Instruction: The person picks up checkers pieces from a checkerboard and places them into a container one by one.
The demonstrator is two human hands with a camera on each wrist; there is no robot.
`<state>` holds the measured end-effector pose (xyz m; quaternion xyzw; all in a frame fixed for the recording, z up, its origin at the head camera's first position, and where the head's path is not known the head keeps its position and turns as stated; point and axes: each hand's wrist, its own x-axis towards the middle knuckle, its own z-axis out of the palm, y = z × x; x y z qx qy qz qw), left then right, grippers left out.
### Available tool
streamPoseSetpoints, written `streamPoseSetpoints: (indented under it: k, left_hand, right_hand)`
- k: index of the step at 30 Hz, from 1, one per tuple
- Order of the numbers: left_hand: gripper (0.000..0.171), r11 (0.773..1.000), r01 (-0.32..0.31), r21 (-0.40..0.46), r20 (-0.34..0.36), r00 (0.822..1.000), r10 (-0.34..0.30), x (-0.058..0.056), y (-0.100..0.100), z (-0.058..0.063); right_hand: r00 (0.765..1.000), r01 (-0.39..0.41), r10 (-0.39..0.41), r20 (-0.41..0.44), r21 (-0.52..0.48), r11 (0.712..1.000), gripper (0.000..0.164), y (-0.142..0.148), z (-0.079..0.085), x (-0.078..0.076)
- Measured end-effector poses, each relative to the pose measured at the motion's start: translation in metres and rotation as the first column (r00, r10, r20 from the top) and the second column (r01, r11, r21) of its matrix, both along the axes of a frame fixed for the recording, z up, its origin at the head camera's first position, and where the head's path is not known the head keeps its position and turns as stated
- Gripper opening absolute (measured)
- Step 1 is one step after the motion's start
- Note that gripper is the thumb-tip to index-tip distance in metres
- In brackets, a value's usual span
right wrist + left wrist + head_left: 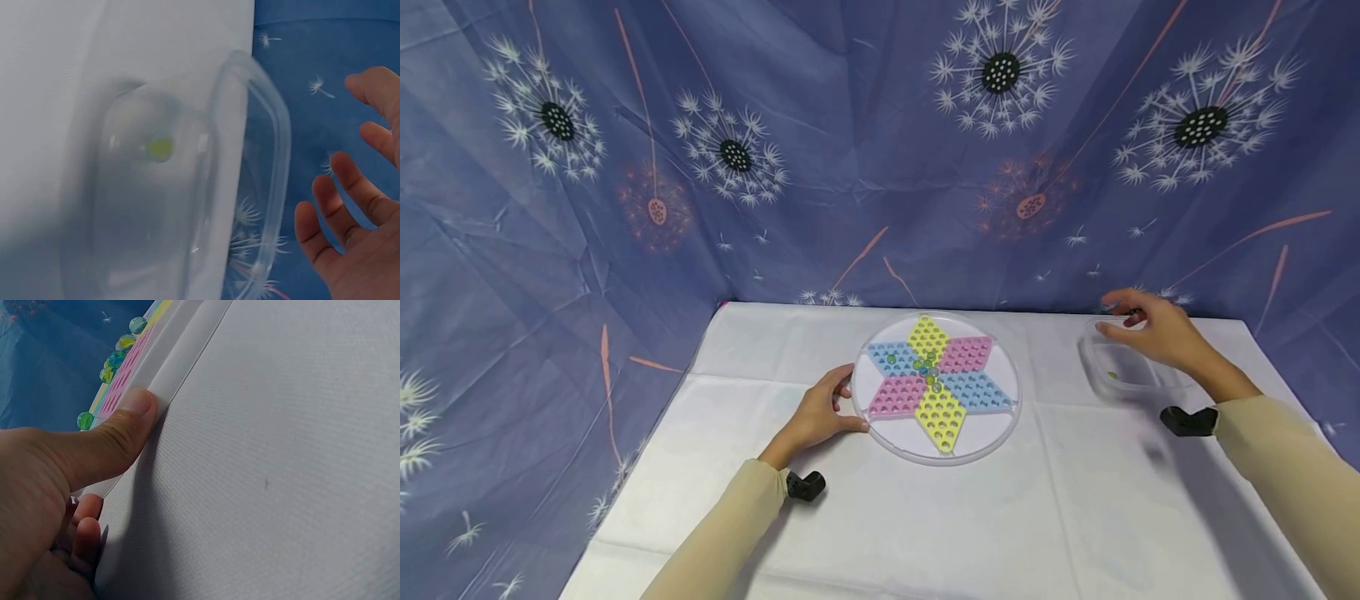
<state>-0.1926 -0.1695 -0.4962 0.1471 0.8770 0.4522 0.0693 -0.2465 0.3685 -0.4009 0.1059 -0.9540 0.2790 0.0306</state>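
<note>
"Fingers on the right hand [1159, 332] stand apart and softly bent, with nothing seen between them. And the left?"

"The left hand [816, 414] grips the game board [943, 415] at its left rim, thumb pressed to the edge, other fingers curled beside it."

"Where does the board lie?"

"Flat on the white-covered table [925, 533], close up to the far edge. A cluster of marbles [927, 365] sits at the star's centre, well inside the rim and clear of the left fingers; another rests alone in a blue section."

"What is near the right hand?"

"A clear container [1135, 379], towards the table's far right corner. The head view puts the fingers over its far rim; the wrist view shows a gap between the two. One green-yellow marble [160, 148] lies on the container's floor, below the rim and away from the fingertips."

"How would all this handle?"

"My guess: the board is light, stiff plastic, best steadied by its rim, because tilting could set the marbles rolling. Those look like glass: hard, smooth, slippery, so a fingertip pinch around the middle suits them. The container seems thin and light, easily nudged; its rim offers the best hold."
</note>
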Motion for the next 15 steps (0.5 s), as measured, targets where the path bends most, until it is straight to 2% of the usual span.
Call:
streamPoseSetpoints:
  k: [8,15]
  left_hand:
    - [0.103,1.0,-0.009,-0.011,-0.004,1.0,0.009,-0.001,0.0,-0.001]
    - [0.104,1.0,-0.012,-0.008,-0.009,1.0,0.012,-0.001,0.0,-0.001]
  right_hand:
    - [1.0,-0.005,0.005,0.001,-0.013,1.0,0.055,-0.009,0.01,-0.003]
    - [1.0,-0.028,0.028,0.008,-0.037,0.999,0.055,-0.023,0.009,-0.001]
